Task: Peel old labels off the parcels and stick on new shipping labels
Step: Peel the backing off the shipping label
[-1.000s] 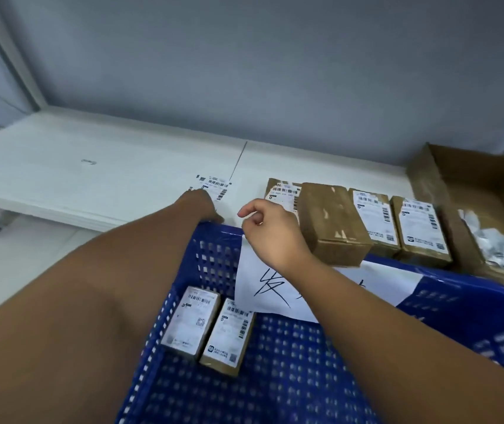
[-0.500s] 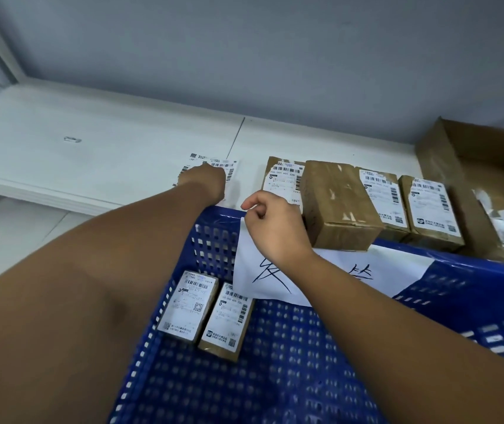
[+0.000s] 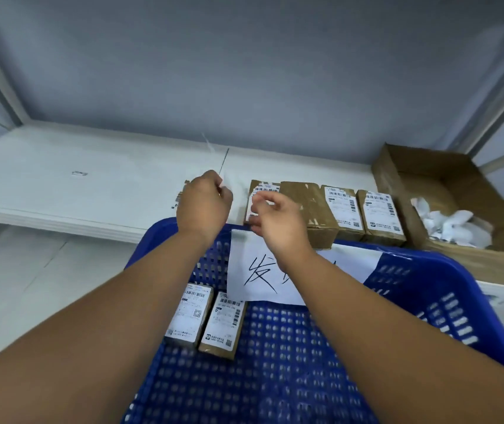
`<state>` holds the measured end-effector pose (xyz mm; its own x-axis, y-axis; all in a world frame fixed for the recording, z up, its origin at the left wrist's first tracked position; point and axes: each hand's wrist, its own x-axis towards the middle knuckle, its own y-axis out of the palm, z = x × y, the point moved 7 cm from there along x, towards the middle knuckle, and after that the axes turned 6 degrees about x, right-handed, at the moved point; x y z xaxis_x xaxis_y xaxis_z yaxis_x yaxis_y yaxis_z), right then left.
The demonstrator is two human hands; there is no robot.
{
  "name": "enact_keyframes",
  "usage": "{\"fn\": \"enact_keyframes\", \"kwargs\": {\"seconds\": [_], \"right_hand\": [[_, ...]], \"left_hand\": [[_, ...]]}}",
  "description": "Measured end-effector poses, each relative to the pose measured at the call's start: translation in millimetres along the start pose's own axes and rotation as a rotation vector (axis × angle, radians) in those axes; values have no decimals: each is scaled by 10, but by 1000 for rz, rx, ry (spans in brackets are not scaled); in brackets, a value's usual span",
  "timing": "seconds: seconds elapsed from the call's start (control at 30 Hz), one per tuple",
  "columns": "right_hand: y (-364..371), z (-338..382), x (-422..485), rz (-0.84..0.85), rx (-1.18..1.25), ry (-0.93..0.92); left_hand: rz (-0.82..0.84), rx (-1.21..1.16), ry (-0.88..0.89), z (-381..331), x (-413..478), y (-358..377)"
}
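Lying along the left, the white shelf board (image 3: 61, 185) is bare but for a small mark. Next comes the left hand (image 3: 203, 206), raised over the board's front edge, fingers pinched shut on a thin white label (image 3: 214, 154) that blurs upward; part of another label sheet (image 3: 180, 197) shows beneath the wrist. Below, two labelled parcels (image 3: 207, 322) lie side by side in the blue basket (image 3: 428, 286), beside a handwritten paper sign (image 3: 263, 270) on its rim. The right hand (image 3: 278, 224) hovers just before the first parcel in the row (image 3: 330, 209), fingers loosely curled and holding nothing. Farthest right, an open cardboard box (image 3: 458, 185) holds crumpled white scraps (image 3: 452, 221).
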<state>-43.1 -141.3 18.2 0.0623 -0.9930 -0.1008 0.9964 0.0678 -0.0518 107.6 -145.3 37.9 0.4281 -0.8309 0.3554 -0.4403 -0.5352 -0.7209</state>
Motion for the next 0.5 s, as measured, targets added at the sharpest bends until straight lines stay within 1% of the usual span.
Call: {"fn": "enact_keyframes", "kwargs": {"seconds": [0.03,0.1,0.17,0.27,0.33,0.37,0.4,0.43,0.5], "right_hand": [[-76,90,-77,-42,36,8],[-192,252,-240,-76,101,42],[-317,412,-428,-64,171,63],[-538,678,-783,-74,161,13],[-725,818,-1073,-108,143,-12],[-824,848,-1211,-117,158,-7],[-900,870,-1346,-104,195,1],[-955,871,-1459,-75,230,14],[-1052,863,-1712,-8,271,55]], "left_hand": [[2,119,121,-211,-123,-94],[-48,298,356,-587,-412,-292],[-88,372,537,-918,-716,-511],[-103,360,678,-1268,-1074,-835],[-32,255,741,-1436,-1320,-956],[30,154,722,-1494,-1423,-1018],[96,35,648,-1512,-1493,-1079],[146,-90,536,-1485,-1536,-1123],[143,-299,290,-1380,-1633,-1265]]}}
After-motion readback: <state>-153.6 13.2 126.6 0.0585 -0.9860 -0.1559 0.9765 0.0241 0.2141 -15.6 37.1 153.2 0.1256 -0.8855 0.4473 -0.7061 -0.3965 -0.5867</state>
